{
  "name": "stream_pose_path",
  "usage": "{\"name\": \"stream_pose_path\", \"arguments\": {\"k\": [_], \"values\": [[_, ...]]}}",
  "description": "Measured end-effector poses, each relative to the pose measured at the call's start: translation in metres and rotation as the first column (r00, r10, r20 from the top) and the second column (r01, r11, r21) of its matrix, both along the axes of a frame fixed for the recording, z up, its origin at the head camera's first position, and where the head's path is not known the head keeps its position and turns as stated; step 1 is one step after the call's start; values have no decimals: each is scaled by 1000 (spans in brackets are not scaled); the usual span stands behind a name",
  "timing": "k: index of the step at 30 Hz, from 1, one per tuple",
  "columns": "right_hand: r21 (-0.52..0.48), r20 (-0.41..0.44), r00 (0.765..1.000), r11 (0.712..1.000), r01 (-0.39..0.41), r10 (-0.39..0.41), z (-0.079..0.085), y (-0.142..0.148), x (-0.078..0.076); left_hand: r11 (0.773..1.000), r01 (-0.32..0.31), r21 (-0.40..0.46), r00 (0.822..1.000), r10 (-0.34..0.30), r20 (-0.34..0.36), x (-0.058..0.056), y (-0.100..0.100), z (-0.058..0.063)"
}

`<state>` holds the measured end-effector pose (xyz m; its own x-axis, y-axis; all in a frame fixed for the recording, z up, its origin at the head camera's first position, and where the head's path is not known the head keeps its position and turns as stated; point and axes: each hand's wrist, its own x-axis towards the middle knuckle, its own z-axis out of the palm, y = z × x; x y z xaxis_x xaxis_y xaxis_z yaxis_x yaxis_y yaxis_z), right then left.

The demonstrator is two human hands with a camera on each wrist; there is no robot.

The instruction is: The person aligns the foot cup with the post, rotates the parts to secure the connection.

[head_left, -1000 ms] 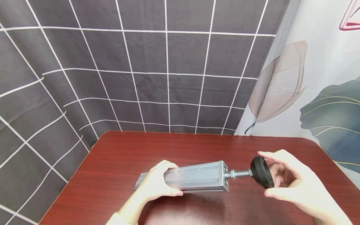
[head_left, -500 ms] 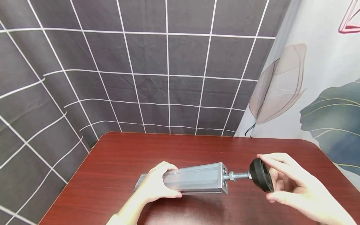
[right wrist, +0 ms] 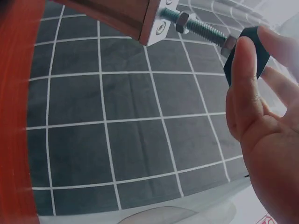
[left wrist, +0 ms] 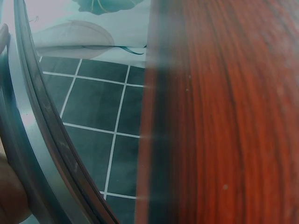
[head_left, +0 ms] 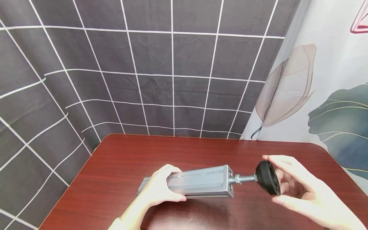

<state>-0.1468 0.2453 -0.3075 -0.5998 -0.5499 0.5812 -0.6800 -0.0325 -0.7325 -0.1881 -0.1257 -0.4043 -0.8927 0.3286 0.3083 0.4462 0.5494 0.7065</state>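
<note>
My left hand [head_left: 158, 188] grips a silver aluminium profile bar [head_left: 201, 182], thumb on the near side and fingers over the far side. In the left wrist view the bar [left wrist: 35, 116] runs along the left edge. From its square end plate sticks a threaded rod [head_left: 247, 179] with a hex nut [head_left: 237, 179] on it. At the rod's tip sits a black, cup-shaped levelling foot [head_left: 267, 177]. Thumb and fingers of my right hand [head_left: 304, 188] pinch the foot's rim from the right. The right wrist view shows the thumb across the foot [right wrist: 261, 60].
A reddish-brown wooden table [head_left: 129, 153] with rounded far corners lies under the bar. Behind it hangs a dark grey curtain [head_left: 189, 89] with white grid lines. A white leaf-patterned curtain [head_left: 290, 127] hangs at the right.
The right hand's fingers and thumb have shifted slightly about the foot's rim. The left hand and the bar stay almost in place.
</note>
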Motion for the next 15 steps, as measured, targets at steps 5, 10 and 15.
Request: {"name": "stream_pose_path", "arguments": {"k": [5, 10, 15], "values": [[-40, -68, 970, 972, 232, -234, -7, -8, -6, 1000, 3, -8, 1000, -3, -7, 2, 0, 1], [-76, 4, 983, 980, 185, -185, -7, -10, -5, 1000, -1, 7, 1000, 1, -6, 2, 1, 0], [-99, 52, 973, 971, -219, 225, 3, -3, -3, 1000, -1, 8, 1000, 1, -8, -2, -2, 0]]}}
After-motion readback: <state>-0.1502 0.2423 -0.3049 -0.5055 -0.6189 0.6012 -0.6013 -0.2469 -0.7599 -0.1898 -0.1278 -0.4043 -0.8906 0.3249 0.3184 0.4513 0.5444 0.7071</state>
